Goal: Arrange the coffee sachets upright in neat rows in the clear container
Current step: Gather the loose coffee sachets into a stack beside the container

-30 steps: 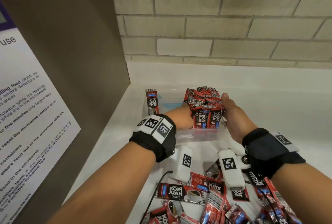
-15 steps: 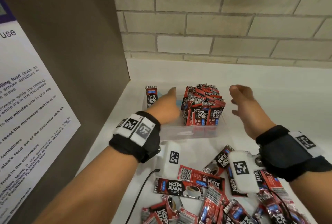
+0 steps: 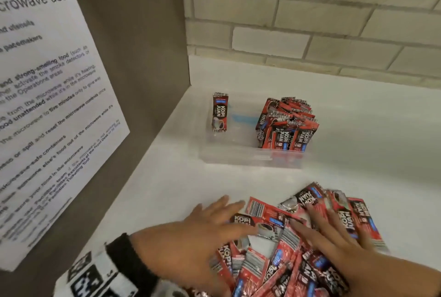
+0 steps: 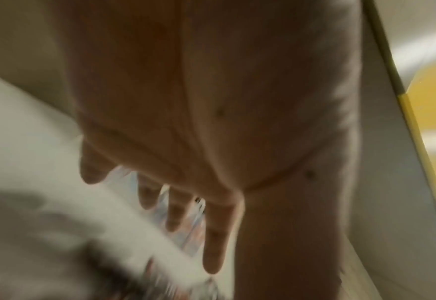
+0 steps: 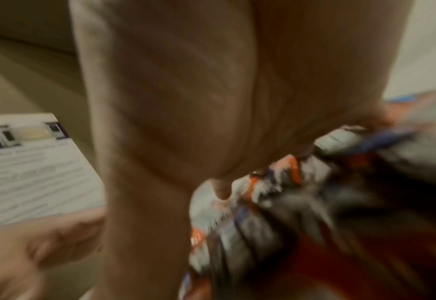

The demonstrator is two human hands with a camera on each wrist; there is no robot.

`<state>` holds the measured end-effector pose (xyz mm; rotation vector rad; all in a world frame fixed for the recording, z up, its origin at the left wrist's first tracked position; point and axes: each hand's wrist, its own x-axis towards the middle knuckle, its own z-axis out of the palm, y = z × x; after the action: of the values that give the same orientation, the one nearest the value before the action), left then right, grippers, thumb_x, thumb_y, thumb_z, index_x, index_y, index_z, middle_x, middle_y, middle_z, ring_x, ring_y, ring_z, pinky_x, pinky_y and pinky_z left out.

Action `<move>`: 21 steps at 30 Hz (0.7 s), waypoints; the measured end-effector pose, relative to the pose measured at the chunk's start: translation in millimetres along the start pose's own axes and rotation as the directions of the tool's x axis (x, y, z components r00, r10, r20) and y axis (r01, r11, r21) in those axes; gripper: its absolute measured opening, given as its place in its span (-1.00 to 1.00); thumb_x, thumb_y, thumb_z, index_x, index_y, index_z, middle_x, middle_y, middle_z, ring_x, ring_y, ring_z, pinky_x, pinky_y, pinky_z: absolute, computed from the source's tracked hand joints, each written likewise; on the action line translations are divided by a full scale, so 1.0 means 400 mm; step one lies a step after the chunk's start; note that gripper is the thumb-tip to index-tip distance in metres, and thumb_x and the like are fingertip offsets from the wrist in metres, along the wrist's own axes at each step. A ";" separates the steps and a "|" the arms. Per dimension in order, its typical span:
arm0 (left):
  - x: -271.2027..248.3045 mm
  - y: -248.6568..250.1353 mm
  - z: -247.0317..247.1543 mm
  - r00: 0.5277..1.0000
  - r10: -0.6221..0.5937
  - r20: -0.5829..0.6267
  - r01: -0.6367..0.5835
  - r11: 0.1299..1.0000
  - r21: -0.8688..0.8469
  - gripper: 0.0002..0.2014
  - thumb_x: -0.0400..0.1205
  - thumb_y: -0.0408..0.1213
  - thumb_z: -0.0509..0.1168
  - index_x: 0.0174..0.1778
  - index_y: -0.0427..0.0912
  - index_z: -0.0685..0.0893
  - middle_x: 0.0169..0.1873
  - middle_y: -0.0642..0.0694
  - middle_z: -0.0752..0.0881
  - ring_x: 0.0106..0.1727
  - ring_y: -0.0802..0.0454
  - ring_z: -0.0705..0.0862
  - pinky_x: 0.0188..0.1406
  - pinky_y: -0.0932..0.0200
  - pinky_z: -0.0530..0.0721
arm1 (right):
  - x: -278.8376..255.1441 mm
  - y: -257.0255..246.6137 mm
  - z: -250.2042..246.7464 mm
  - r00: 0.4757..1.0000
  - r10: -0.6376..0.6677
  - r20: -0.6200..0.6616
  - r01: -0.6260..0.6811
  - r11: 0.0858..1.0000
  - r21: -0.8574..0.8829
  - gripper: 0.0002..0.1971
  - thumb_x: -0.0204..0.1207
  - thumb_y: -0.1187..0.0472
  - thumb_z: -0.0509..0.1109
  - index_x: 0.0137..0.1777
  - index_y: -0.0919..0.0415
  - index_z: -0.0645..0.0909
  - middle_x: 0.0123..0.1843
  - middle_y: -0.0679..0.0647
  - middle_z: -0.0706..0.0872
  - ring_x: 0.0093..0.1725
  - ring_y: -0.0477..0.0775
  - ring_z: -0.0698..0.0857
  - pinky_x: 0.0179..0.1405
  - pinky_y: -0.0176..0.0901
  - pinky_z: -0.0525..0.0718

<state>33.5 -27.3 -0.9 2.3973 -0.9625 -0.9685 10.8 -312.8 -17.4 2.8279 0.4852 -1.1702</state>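
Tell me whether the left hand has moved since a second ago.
Yes. The left hand has pulled back from the clear container, toward the person, and now lies on the loose sachets.

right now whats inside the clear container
One upright sachet at its left, a packed upright bunch at its right. The sachets behind the bunch's front row are mostly hidden.

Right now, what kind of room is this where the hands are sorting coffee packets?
Probably a shared office pantry or break room. A microwave use notice hangs on the side panel, Kopi Juan coffee sachets lie piled on a white counter, and a painted brick wall stands behind.
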 end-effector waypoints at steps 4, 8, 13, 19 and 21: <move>0.008 -0.009 0.061 0.988 -0.072 0.137 0.059 0.993 0.099 -0.02 0.57 -0.09 0.40 0.58 0.39 -0.28 0.36 0.23 -0.67 0.45 0.06 -0.67 0.44 -0.17 -0.54 | 0.011 -0.028 0.000 1.000 -0.011 -0.019 0.011 1.000 -0.017 0.11 0.34 -0.47 0.26 0.26 -0.43 -0.78 0.34 -0.09 -0.87 0.36 0.31 -0.71 0.34 0.50 -0.51; 0.006 -0.003 0.045 0.991 -0.133 0.011 0.132 0.987 0.088 -0.07 0.62 -0.11 0.32 0.60 0.31 -0.32 0.51 0.15 -0.57 0.50 0.07 -0.62 0.56 -0.21 -0.46 | 0.047 -0.065 -0.036 0.980 -0.151 -0.133 0.159 0.986 0.053 -0.01 0.26 -0.58 0.07 0.28 -0.46 -0.73 0.38 -0.12 -0.83 0.38 0.17 -0.78 0.37 0.33 -0.62; -0.029 -0.017 0.022 0.990 -0.076 -0.116 0.093 0.985 0.147 -0.11 0.68 -0.14 0.24 0.42 0.57 -0.41 0.44 0.29 -0.65 0.41 0.21 -0.73 0.50 -0.14 -0.56 | -0.009 -0.045 -0.079 0.951 -0.168 -0.260 0.210 0.967 0.144 -0.05 0.11 -0.68 -0.07 0.33 -0.57 -0.64 0.38 -0.37 -0.79 0.39 -0.05 -0.77 0.45 0.16 -0.55; -0.063 0.001 0.068 0.983 0.158 0.095 -0.180 0.936 0.302 -0.45 0.70 0.08 0.04 0.44 0.71 -0.10 0.36 0.47 -0.67 0.37 0.20 -0.78 0.24 -0.23 -0.72 | -0.125 0.053 0.068 0.966 0.004 -0.259 -0.067 0.970 -0.234 -0.02 0.28 -0.56 0.16 0.58 -0.41 -0.32 0.69 -0.15 -0.34 0.63 0.14 -0.27 0.09 0.52 0.56; -0.052 0.017 0.096 0.978 0.140 0.152 -0.191 0.895 0.404 -0.56 0.74 0.09 -0.10 0.47 0.67 -0.02 0.47 0.43 -0.56 0.42 0.08 -0.73 0.29 -0.45 -0.52 | -0.114 0.070 0.170 0.897 0.021 -0.442 -0.092 0.986 -0.140 -0.23 0.47 -0.48 -0.06 0.66 -0.24 -0.04 0.71 -0.06 0.06 0.69 0.08 -0.07 -0.24 0.36 0.67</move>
<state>-8.1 -20.6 -14.0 2.5557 -1.5280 -0.9249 -57.6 -362.2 -36.5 2.9321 0.4812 -0.4461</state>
